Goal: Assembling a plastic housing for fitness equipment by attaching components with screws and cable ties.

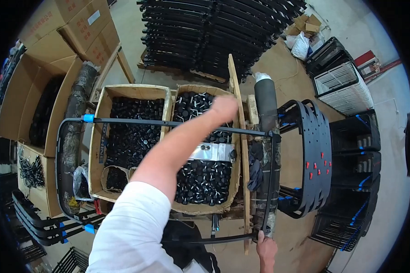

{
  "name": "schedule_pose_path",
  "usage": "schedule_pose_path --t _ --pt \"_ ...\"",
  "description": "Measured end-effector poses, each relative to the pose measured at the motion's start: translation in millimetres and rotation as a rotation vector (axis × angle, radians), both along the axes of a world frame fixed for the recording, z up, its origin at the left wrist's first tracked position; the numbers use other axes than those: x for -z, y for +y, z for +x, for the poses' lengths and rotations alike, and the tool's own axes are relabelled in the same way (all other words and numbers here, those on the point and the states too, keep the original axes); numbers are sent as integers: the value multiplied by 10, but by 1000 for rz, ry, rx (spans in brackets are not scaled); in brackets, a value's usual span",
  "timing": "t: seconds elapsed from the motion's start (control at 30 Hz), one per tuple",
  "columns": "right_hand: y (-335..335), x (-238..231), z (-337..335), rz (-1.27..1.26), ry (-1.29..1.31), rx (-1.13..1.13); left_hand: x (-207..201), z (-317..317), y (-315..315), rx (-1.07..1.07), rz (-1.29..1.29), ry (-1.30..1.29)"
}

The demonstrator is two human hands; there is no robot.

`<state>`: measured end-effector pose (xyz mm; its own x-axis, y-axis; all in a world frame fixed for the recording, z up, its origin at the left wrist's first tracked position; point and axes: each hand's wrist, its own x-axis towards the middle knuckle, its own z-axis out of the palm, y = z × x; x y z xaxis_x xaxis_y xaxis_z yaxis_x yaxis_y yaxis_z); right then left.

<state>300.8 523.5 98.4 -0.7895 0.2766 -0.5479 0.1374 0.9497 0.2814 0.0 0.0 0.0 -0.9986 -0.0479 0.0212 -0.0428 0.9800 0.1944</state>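
Observation:
A black tubular metal frame (pixel 132 121) with rounded corners and blue tape at its left side lies across two cardboard boxes. At its near right corner, my right hand (pixel 266 248) is wrapped round the tube. My left arm stretches across to the far right part of the frame. There my left hand (pixel 225 109) looks closed, over the far edge of the right box (pixel 235 191); whatever its fingers may hold is hidden. Black knobs with metal studs (pixel 202 182) fill that box, and a silver metal fixture (pixel 212 152) sits amid them.
The left box (pixel 97 159) holds many small black parts (pixel 132 132). A wooden plank (pixel 245 173) and a wrapped roll (pixel 265 100) run along the right side. Stacked black frames (pixel 209 36) stand at the back, curved black panels (pixel 315 154) at the right, cartons (pixel 84 32) at the far left.

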Motion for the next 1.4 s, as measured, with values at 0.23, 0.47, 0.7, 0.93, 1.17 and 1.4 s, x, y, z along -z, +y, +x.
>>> schedule_pose_path --t 0.23,0.47,0.7,0.93,1.17,1.4 --pt "94 -94 20 -3 92 -113 506 259 -763 -129 -525 -319" --pt "228 -5 58 -95 -122 85 682 267 -968 -84 -424 -352" --pt "150 -64 136 -71 -16 -314 506 262 -797 -40 -545 -401" --pt "-50 -217 70 -1 -39 -73 473 238 -806 33 -532 -444" --pt "-37 -252 90 -84 -49 -153 540 328 -976 -17 -279 -145" --pt "-80 -370 42 -158 -132 12 -595 1338 -852 -378 898 436"
